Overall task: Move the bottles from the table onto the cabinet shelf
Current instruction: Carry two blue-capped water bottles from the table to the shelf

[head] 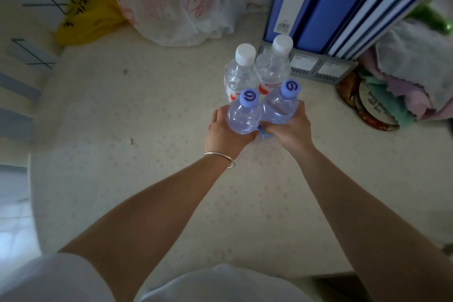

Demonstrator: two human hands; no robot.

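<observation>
Bottles (259, 113) gripped in both hands (259, 130).

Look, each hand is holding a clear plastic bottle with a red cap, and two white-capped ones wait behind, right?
Not quite: the caps are blue-purple, not red. In the head view, the left hand and right hand each hold a blue-capped clear plastic bottle; two white-capped clear plastic bottles stand behind.

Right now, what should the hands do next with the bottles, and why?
Probably lift both straight up. The left hand grips one blue-capped bottle and the right hand grips the other; two white-capped bottles stand close behind, so tilting forward could knock them.
</observation>
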